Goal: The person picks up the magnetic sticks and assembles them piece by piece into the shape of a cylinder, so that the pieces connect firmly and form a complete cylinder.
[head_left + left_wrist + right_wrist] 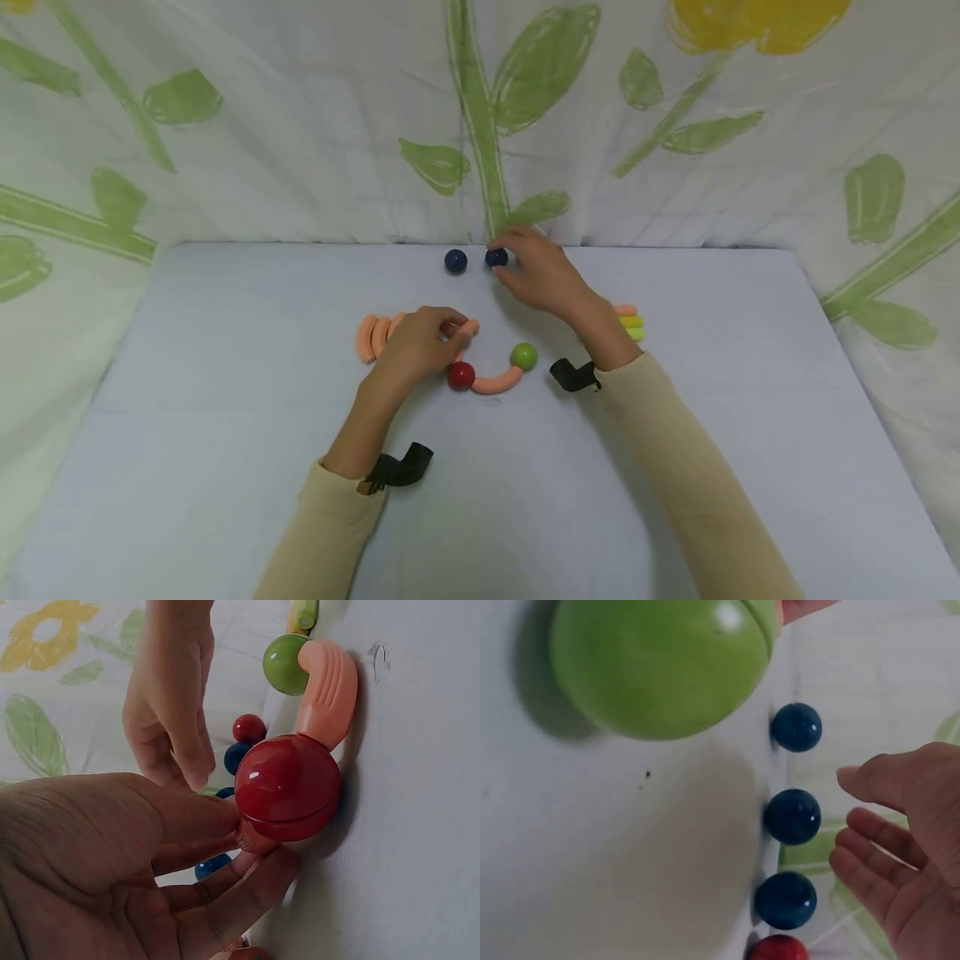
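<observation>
Pinching a ridged pale orange stick [472,326], left hand [420,342]; right hand [542,271] wide near a glossy navy ball [496,257]

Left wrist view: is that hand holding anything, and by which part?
The left hand pinches an orange piece between thumb and fingers, at the part close beside the red ball.

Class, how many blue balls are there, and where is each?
3, in a row along the table's far edge: the left ball, the middle ball and the right ball, beside a red ball. The right hand hides the right ball in the head view; more could be hidden.
</observation>
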Tool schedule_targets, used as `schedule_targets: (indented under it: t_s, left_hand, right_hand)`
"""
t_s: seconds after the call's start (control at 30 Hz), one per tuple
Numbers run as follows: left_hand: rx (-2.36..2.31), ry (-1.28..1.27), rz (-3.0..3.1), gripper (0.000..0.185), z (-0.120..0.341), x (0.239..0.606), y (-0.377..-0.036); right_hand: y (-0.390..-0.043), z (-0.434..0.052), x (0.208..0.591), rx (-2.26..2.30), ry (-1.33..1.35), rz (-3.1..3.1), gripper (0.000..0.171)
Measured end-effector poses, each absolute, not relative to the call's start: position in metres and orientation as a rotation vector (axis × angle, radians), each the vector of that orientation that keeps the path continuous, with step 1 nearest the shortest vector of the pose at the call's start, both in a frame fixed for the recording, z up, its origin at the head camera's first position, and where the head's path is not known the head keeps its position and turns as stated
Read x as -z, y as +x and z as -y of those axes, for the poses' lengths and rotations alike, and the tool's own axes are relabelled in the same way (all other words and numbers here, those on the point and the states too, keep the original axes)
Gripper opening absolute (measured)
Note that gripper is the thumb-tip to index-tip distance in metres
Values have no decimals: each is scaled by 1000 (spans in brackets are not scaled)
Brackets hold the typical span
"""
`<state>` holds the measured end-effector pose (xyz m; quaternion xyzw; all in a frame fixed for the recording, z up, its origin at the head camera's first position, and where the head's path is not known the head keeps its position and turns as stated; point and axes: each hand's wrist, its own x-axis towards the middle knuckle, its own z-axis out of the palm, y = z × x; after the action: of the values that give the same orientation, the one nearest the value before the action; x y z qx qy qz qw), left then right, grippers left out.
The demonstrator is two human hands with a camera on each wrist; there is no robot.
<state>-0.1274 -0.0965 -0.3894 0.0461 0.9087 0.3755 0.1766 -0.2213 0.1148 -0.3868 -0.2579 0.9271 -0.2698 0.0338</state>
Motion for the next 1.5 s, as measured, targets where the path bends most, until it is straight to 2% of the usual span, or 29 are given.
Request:
schedule_targets:
  t_s: [0.23,0.43,0.97,1.5]
  left_hand:
    - [-1033,123,-2555,33,99,389,-123]
    - [-1058,124,-2540,32,99,389,-123]
    - [-1057,103,-2541,36,99,390,-127]
    - [-1047,107,-2544,34,97,388,-127]
  right_hand:
    - [-227,-101,388,678,-815,-2793,40]
    - [-227,-98,388,607,-790,-2804,36]
    - [-224,-108,388,677,-794,-2735,34]
    - [-187,-133,387,1041,-671,-2618,36]
